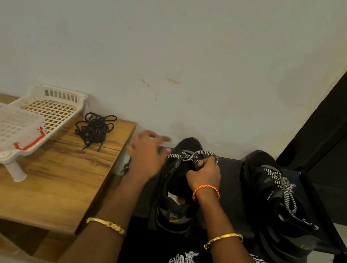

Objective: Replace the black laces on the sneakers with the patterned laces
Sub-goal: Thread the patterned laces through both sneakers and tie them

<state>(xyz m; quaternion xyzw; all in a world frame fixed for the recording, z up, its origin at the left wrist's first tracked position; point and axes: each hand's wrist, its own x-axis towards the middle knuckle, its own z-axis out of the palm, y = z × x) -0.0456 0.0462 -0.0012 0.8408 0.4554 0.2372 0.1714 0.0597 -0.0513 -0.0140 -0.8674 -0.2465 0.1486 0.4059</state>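
Note:
Two black sneakers stand on a black rack (227,187). The left sneaker (175,201) carries a black-and-white patterned lace (196,155) looped near its top. My right hand (204,176) grips this sneaker's tongue and lace just below the loops. My left hand (145,152) is blurred, with fingers spread, just left of the sneaker and holding nothing. The right sneaker (270,206) is fully laced with a patterned lace (284,192). A heap of black laces (95,129) lies on the wooden table (43,178).
A white plastic basket tray (55,101) stands at the table's back left, with a clear lidded box with red clips (0,124) lying in it. A pale wall rises behind. A dark door frame (344,115) stands to the right.

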